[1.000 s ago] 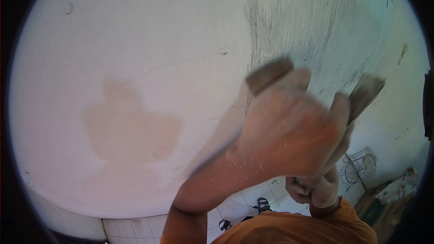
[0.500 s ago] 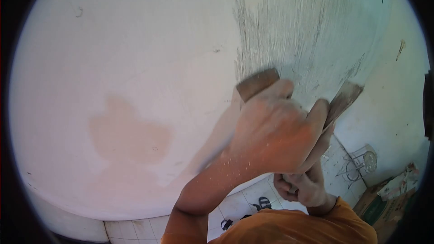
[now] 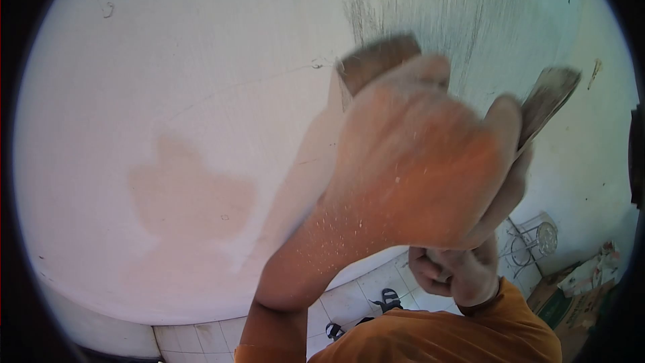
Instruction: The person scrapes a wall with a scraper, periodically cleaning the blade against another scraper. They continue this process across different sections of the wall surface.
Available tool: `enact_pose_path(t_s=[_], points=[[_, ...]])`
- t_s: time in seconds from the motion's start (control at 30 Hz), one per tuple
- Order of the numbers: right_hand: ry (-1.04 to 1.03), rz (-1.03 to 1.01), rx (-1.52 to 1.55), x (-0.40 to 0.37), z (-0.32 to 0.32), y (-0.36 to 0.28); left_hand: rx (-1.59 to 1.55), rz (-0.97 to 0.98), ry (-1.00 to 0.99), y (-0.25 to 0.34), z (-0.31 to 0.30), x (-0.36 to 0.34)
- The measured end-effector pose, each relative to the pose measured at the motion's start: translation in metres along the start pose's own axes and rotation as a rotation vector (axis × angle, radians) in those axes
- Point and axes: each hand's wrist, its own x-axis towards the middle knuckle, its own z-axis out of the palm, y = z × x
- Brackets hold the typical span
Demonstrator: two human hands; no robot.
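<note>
My left hand (image 3: 430, 161) is raised against the white wall (image 3: 201, 81) and grips a flat brown sanding block. One end of the block (image 3: 377, 59) sticks out past my fingers at upper left. Its other end (image 3: 547, 102) shows beside my thumb at right. The block lies flat on the wall, just below a grey scratched patch (image 3: 463, 13). Pale dust speckles my left forearm. My right hand (image 3: 457, 272) is clenched in a fist low near my chest, above my orange shirt; whether anything is inside it is hidden.
A pinkish stain (image 3: 188, 191) marks the wall at left. Below lies a white tiled floor with dark sandals (image 3: 386, 299). A metal stool (image 3: 534, 242) and cardboard boxes (image 3: 581, 289) stand at lower right by the corner.
My left hand slid the block down the wall, then back up and slightly right to a higher spot. My right fist has stayed near my chest.
</note>
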Motion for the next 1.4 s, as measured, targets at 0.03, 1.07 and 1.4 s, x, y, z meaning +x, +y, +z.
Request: enact_pose_path(t_s=[0.03,1.07,1.4], points=[[-0.013,0.022,-0.002,-0.003,-0.005,0.009,-0.002,-0.009,-0.031,0.000,0.002,-0.006],[0.005,-0.014,-0.050,-0.008,-0.025,0.059,0.002,-0.046,-0.094,0.000,0.025,-0.048],[-0.049,0.011,-0.035,-0.004,-0.038,0.071,0.014,-0.131,-0.161,0.000,0.027,-0.052]])
